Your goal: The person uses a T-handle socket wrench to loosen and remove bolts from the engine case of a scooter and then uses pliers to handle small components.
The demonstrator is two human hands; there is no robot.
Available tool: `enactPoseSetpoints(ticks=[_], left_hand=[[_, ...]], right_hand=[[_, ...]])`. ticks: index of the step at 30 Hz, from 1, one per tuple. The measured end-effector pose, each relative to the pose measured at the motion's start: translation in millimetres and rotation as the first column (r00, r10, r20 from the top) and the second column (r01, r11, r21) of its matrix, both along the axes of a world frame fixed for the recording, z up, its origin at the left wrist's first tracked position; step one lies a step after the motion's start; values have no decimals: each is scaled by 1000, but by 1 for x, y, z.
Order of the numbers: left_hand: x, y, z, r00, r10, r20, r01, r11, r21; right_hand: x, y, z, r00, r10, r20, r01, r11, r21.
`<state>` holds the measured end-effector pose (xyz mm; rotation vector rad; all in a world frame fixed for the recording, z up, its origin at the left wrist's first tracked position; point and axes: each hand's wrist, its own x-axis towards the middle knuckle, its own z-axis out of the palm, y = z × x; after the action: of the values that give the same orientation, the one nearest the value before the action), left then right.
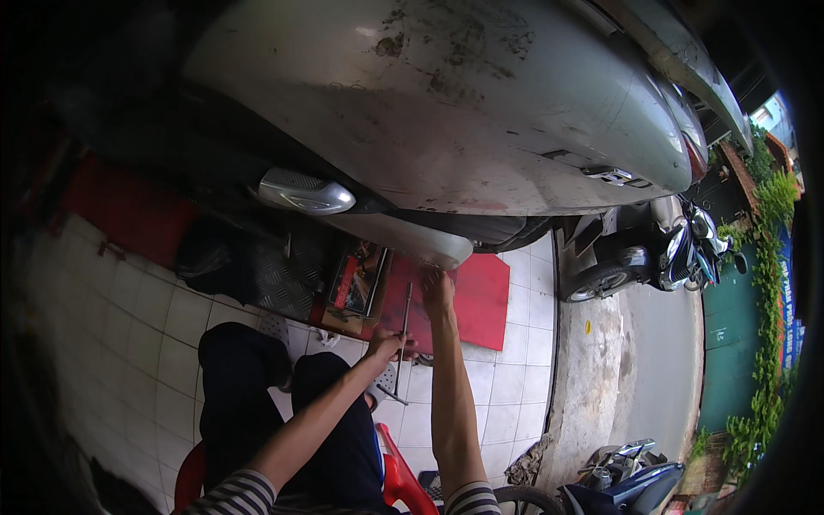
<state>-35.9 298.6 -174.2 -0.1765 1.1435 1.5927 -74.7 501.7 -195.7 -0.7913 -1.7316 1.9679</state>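
Note:
My left hand (389, 345) holds a long metal T-handle wrench (403, 322), angled upright, with its crossbar low near my grey spotted shoe. My right hand (436, 283) is raised to the underside of a pale silver lower trim (412, 240) on a scuffed silver scooter body (481, 120), fingers curled; what they grip is hidden. A chrome footrest (305, 190) juts out to the left of that trim. Below, an open tool case (356, 287) lies beside a red platform (476, 305).
My knees and a red plastic stool (399, 476) are low in view, on a white tiled floor (172, 335). Parked motorbikes (652, 257) stand at right and lower right (627, 481). Beyond are a road (652, 360), green gate (725, 335) and plants.

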Motion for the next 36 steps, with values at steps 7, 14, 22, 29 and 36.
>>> enactPoseSetpoints(ticks=[7,14,22,29,36], left_hand=[[-8,-7,-2,997,69,27,-67,996,-60],[4,-11,21,976,210,54,-206,977,-61],[38,-128,129,943,298,-148,-272,946,174],[33,-208,183,884,426,-195,-404,903,144],[30,-252,174,851,483,-208,-451,873,184]], right_hand=[[-17,-25,13,1000,-29,3,29,981,-194],[44,-33,32,954,9,301,12,998,-70],[74,-107,14,851,306,428,-420,884,203],[52,-191,-38,960,-24,281,19,1000,20],[113,-216,111,993,105,-54,-115,966,-233]])
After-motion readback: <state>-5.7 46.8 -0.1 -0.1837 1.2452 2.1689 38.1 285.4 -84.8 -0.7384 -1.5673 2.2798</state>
